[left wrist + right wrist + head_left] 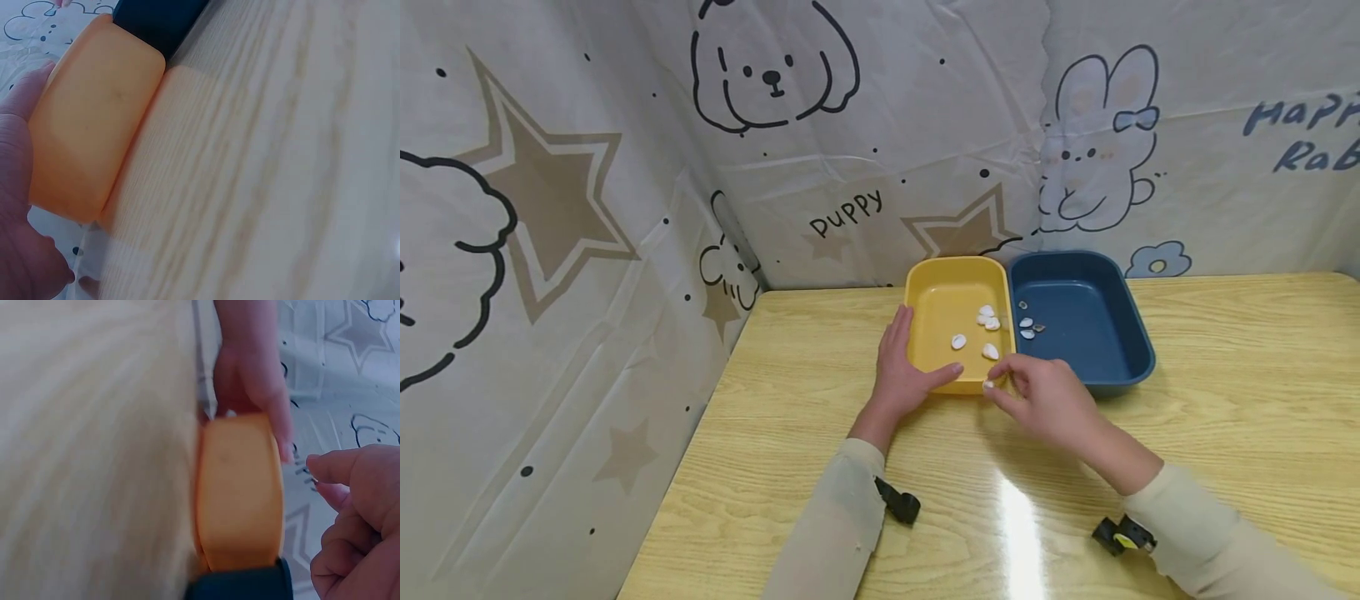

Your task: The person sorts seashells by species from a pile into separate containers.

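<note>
In the head view a yellow tray (936, 312) holds several small white shells (958, 342). My left hand (901, 367) rests at its near left corner, fingers straight along the left side and thumb stretched over the front rim. My right hand (1048, 400) pinches a small white shell (988, 385) between thumb and index fingertips, at the yellow tray's front rim. Beside it on the right stands a blue tray (1082, 308), where several small shells (1027, 334), some darker, lie near the left wall. In the right wrist view the right thumb and index fingertips (315, 464) show.
Both trays stand side by side on a wood-grain table (790, 400), near its back edge. A printed cloth (820, 158) hangs behind and to the left. A small black device (898, 502) sits on the left sleeve, another (1123, 535) on the right.
</note>
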The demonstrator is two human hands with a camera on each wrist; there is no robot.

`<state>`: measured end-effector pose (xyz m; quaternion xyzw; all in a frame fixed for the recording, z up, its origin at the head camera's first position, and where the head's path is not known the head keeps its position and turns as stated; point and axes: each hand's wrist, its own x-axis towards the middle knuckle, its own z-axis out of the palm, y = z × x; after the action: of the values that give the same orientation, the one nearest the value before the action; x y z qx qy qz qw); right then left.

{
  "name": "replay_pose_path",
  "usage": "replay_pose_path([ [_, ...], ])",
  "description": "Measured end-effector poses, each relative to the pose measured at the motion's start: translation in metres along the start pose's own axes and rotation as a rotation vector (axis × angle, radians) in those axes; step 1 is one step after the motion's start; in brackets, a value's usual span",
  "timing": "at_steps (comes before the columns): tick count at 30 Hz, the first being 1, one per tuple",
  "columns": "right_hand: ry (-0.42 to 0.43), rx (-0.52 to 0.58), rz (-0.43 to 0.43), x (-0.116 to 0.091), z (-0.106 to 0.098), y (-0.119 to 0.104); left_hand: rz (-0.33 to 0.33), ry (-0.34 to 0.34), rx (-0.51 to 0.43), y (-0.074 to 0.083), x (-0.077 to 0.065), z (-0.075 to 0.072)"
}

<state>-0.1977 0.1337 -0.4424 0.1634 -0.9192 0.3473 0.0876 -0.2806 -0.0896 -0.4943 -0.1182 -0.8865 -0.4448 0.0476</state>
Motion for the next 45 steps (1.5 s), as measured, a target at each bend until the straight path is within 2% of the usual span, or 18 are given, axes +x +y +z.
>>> replay_pose_path([
  [9,0.12,-0.032,0.069,0.017,-0.03,0.016,-0.017,-0.012,-0.013,0.002,0.0,-0.001],
  [16,0.182,-0.046,0.147,0.033,-0.045,0.036,-0.024,-0.016,-0.003,0.001,0.0,-0.001],
  [23,0.204,-0.032,0.237,0.046,-0.05,0.05,-0.033,-0.02,-0.009,0.001,-0.001,-0.001],
  [32,0.237,-0.051,0.284,0.061,-0.05,0.065,-0.034,-0.02,-0.012,0.002,0.0,-0.001],
  [45,0.227,-0.042,0.359,0.071,-0.048,0.089,-0.037,-0.017,-0.003,0.002,0.0,-0.001],
])
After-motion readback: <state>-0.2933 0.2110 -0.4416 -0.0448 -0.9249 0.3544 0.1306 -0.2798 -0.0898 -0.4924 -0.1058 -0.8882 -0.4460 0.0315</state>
